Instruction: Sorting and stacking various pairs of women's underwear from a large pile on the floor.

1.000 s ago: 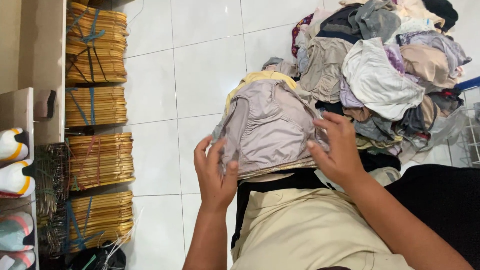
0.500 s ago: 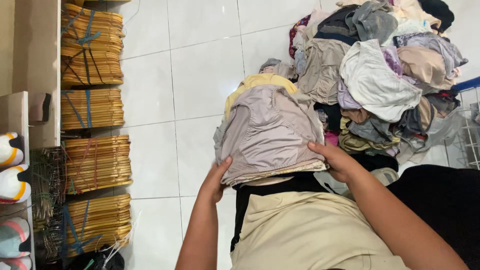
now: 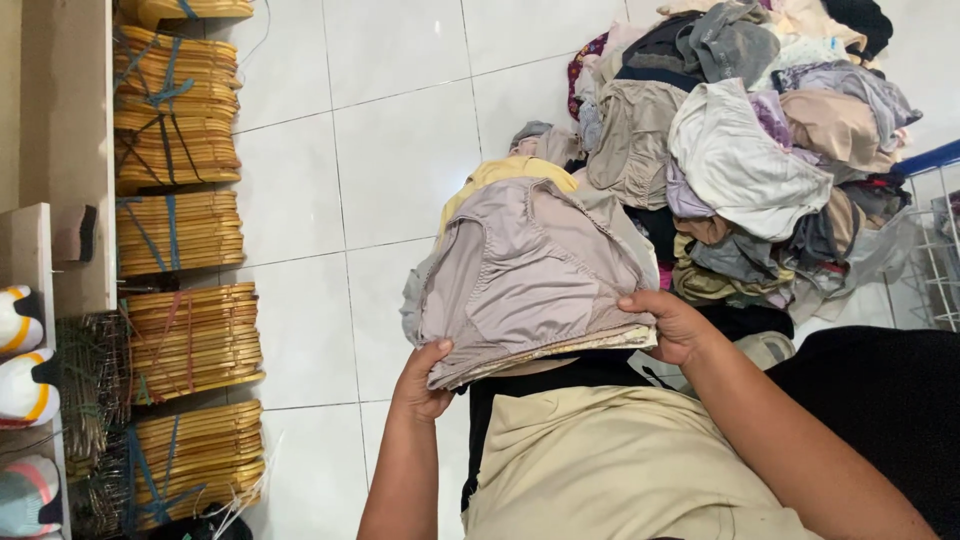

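A stack of folded garments [image 3: 530, 280], with a greyish-pink piece on top and a yellow one beneath, is held over my lap. My left hand [image 3: 425, 380] grips the stack's near left corner from below. My right hand [image 3: 672, 325] clamps its near right edge, thumb on top. Under the stack lie a black garment [image 3: 560, 375] and a beige cloth [image 3: 600, 470] across my legs.
A big heap of mixed clothes [image 3: 750, 140] lies on the white tiled floor [image 3: 400, 130] at the upper right. Bundles of wooden hangers [image 3: 180, 230] tied with blue cord line the left side, beside a shelf with shoes [image 3: 20, 355]. A wire basket [image 3: 935, 250] stands at the right edge.
Both hands have shifted from on top of the stack to its near edge, and the stack has been lifted slightly and squared up.
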